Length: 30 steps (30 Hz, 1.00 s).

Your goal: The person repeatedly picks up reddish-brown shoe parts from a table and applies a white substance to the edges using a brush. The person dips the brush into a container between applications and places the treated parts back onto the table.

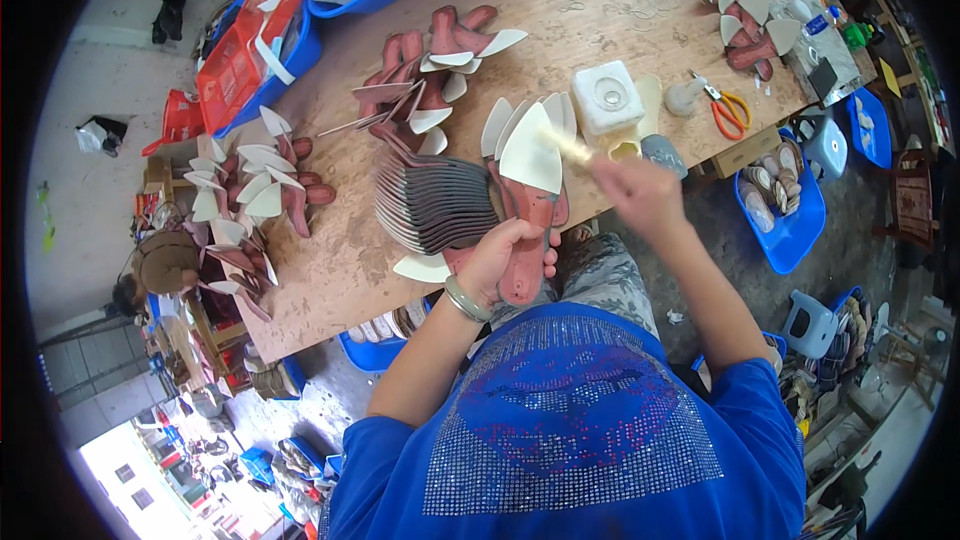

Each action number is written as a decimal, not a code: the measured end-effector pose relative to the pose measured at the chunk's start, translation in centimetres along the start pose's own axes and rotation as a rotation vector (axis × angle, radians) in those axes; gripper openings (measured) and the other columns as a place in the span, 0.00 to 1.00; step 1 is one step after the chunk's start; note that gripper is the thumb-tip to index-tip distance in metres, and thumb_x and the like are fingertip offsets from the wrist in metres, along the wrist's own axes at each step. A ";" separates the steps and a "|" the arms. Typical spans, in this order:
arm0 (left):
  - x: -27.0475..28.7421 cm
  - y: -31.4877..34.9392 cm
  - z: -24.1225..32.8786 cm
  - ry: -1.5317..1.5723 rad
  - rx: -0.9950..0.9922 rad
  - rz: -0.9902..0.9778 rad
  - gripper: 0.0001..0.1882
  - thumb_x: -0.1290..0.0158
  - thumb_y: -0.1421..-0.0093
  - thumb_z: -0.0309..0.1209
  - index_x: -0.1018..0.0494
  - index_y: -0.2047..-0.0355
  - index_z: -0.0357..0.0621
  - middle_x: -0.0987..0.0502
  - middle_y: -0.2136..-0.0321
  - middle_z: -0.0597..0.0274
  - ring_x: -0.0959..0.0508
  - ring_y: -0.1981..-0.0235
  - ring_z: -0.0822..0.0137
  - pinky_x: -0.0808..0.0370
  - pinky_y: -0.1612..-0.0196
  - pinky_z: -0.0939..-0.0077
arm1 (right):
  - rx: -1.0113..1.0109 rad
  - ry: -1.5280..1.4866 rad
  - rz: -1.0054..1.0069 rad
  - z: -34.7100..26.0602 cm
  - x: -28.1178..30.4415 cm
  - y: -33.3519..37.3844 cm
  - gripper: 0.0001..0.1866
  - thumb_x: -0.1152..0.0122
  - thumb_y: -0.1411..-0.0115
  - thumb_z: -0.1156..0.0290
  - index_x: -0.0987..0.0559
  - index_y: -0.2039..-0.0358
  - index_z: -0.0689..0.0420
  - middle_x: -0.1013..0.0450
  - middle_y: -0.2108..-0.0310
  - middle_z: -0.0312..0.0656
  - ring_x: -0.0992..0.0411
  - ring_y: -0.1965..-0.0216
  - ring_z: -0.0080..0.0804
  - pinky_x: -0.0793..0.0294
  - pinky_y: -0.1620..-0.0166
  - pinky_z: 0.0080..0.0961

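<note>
Head view: the person, in a blue shirt [570, 480] with a glittering front, is at the near side of a wooden table [320, 285]. The left hand [505, 262], a pale bangle [467, 302] at its wrist, grasps a reddish shoe last [530, 208] by its near end, thumb laid across it and fingertips showing along its right edge. The last is at the table's near edge, close in front of the person's body, and a cream pointed piece [530, 162] covers its far end, tip directed away from the person. The right hand [640, 195] is clenched around a pale, blurred brush [568, 146]; the brush's head is at the right edge of the cream piece, though whether the two touch cannot be told.

Left of the held last is a fanned stack of dark grey strips [450, 205]. Farther off lies a heap of reddish lasts [445, 35] with pale pieces; a similar cluster [265, 200] is at the table's left side. Beyond the right hand stand a white squarish container [608, 100] with a round opening and a small translucent bottle [684, 98], with orange-handled pliers [730, 118] just beside. On the floor to the right, a blue bin [800, 245] holds pale and brown pieces [775, 180].
</note>
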<state>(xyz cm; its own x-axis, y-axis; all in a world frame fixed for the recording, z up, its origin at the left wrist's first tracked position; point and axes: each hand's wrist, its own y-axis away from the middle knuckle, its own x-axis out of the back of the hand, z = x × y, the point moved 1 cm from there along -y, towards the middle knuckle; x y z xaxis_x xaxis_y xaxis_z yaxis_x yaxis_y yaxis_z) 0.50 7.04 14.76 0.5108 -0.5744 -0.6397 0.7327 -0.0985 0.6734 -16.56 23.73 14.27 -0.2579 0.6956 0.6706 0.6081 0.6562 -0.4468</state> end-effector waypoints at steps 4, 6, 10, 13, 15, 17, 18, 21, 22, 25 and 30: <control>-0.1 2.1 0.4 -0.035 -0.036 -0.064 0.16 0.52 0.37 0.31 0.32 0.51 0.37 0.25 0.64 0.58 0.25 0.69 0.67 0.23 0.65 0.69 | 0.137 0.052 -0.106 -2.6 -2.4 -0.5 0.07 0.32 0.45 0.67 0.16 0.64 0.48 0.28 0.79 0.40 0.27 0.79 0.39 0.26 0.75 0.34; 0.6 2.6 0.3 -0.035 -0.057 -0.030 0.16 0.52 0.37 0.32 0.32 0.50 0.38 0.25 0.65 0.59 0.25 0.70 0.67 0.23 0.66 0.69 | -0.006 0.088 0.041 0.1 -4.0 -3.3 0.07 0.32 0.45 0.67 0.16 0.64 0.48 0.27 0.79 0.40 0.27 0.79 0.39 0.26 0.75 0.34; 2.1 4.1 0.5 0.036 -0.087 -0.017 0.17 0.54 0.36 0.33 0.33 0.49 0.40 0.25 0.65 0.59 0.26 0.70 0.67 0.24 0.67 0.70 | -0.034 0.091 0.077 -0.5 -4.7 -6.4 0.08 0.32 0.45 0.68 0.16 0.64 0.50 0.26 0.78 0.41 0.26 0.78 0.39 0.26 0.74 0.33; 3.6 5.0 0.5 0.097 -0.142 0.010 0.15 0.56 0.34 0.34 0.31 0.53 0.37 0.25 0.65 0.59 0.24 0.70 0.67 0.22 0.66 0.68 | 0.065 -0.043 -0.041 -6.0 -3.8 -4.6 0.09 0.30 0.46 0.72 0.15 0.63 0.52 0.24 0.76 0.42 0.24 0.76 0.37 0.26 0.73 0.32; 3.7 6.3 0.7 0.120 -0.145 0.016 0.16 0.57 0.34 0.35 0.32 0.51 0.39 0.25 0.65 0.59 0.24 0.70 0.67 0.22 0.66 0.69 | 0.192 -0.026 -0.184 -8.6 -5.2 -3.7 0.10 0.30 0.46 0.72 0.15 0.62 0.52 0.23 0.75 0.43 0.24 0.75 0.37 0.25 0.72 0.32; 3.9 7.1 1.0 0.132 -0.146 0.012 0.17 0.58 0.33 0.36 0.32 0.50 0.40 0.25 0.64 0.59 0.25 0.70 0.67 0.23 0.66 0.69 | 0.236 -0.012 -0.141 -7.7 -6.9 -3.8 0.10 0.31 0.47 0.72 0.15 0.62 0.52 0.22 0.74 0.42 0.24 0.75 0.37 0.25 0.72 0.32; 4.1 7.6 1.3 0.137 -0.157 0.013 0.17 0.58 0.33 0.37 0.33 0.50 0.40 0.25 0.64 0.60 0.25 0.70 0.67 0.23 0.66 0.69 | 0.139 0.023 -0.074 -6.0 -7.0 -4.7 0.10 0.31 0.47 0.73 0.15 0.63 0.52 0.23 0.74 0.42 0.24 0.75 0.37 0.25 0.72 0.32; 5.0 8.5 1.6 0.203 -0.175 -0.028 0.18 0.59 0.33 0.38 0.34 0.48 0.42 0.26 0.64 0.60 0.25 0.71 0.68 0.23 0.67 0.69 | -0.046 0.051 0.023 -4.4 -6.7 -6.4 0.09 0.32 0.46 0.73 0.15 0.63 0.52 0.23 0.74 0.41 0.24 0.75 0.38 0.25 0.72 0.33; 5.3 8.4 1.4 0.240 -0.172 -0.057 0.18 0.60 0.33 0.39 0.34 0.48 0.43 0.26 0.64 0.60 0.25 0.71 0.68 0.24 0.67 0.70 | -0.032 0.021 -0.021 -5.7 -5.6 -6.3 0.09 0.32 0.46 0.72 0.15 0.63 0.52 0.23 0.74 0.41 0.24 0.75 0.38 0.25 0.72 0.33; 5.5 8.3 1.6 0.231 -0.184 -0.039 0.19 0.61 0.32 0.40 0.35 0.46 0.43 0.27 0.63 0.60 0.26 0.71 0.67 0.24 0.68 0.70 | 0.171 0.012 -0.200 -10.7 -5.6 -3.4 0.09 0.33 0.45 0.72 0.15 0.62 0.53 0.24 0.75 0.42 0.25 0.76 0.39 0.25 0.72 0.33; 5.7 7.9 2.1 0.238 -0.182 -0.078 0.20 0.62 0.32 0.41 0.35 0.46 0.42 0.26 0.64 0.58 0.25 0.72 0.67 0.24 0.68 0.69 | 0.058 0.137 -0.138 -7.0 -6.0 -2.7 0.09 0.32 0.44 0.70 0.15 0.62 0.54 0.24 0.76 0.42 0.25 0.77 0.40 0.26 0.72 0.33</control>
<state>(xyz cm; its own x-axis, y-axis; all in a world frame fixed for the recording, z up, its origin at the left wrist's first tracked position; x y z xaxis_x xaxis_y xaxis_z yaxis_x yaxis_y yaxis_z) 8.19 1.29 17.22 0.5253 -0.3626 -0.7698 0.8312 0.0249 0.5554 -11.39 15.70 15.56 -0.2292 0.5538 0.8005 0.5288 0.7613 -0.3753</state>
